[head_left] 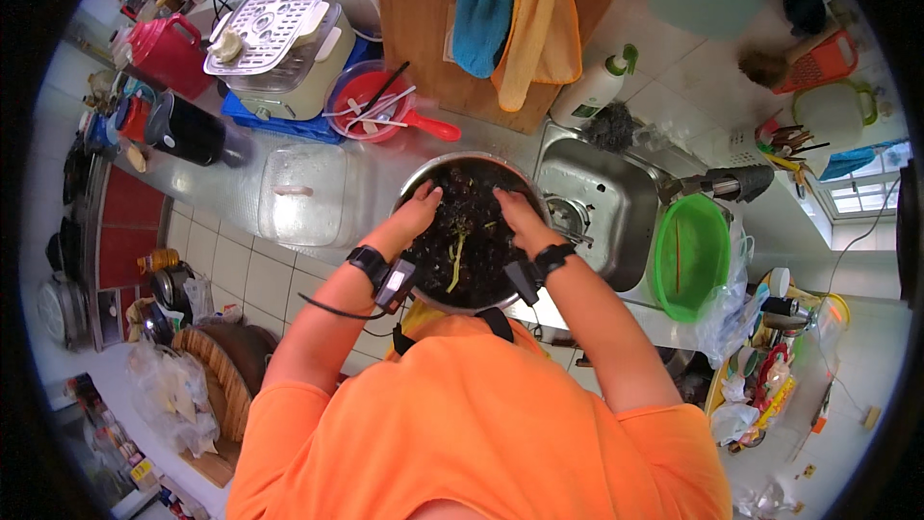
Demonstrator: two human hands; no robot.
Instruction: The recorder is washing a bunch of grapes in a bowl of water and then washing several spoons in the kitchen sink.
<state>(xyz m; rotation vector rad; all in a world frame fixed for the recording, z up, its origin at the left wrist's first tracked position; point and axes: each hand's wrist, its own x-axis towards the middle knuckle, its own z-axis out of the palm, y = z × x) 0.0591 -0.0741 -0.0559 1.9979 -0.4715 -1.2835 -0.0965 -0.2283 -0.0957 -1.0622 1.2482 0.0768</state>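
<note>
A round metal basin (411,180) sits in front of me at the counter edge, holding a wet, dark, leafy-looking mass (476,274). I cannot make out its exact kind. A yellow-green stem (458,255) lies on top, near the middle. My left hand (420,210) is inside the left of the basin, thumb visible above, other fingers sunk into the dark clump and closed round it. Opposite it, my right hand (521,216) grips the clump from the right, its fingertips partly hidden. Both wrists wear black straps with small devices.
Right of the basin is a steel sink (616,202), then a green plastic tub (691,255). A red strainer (385,116) with utensils and a clear tray (306,195) stand to the left. A soap bottle (592,91) and hanging cloths (525,29) are behind.
</note>
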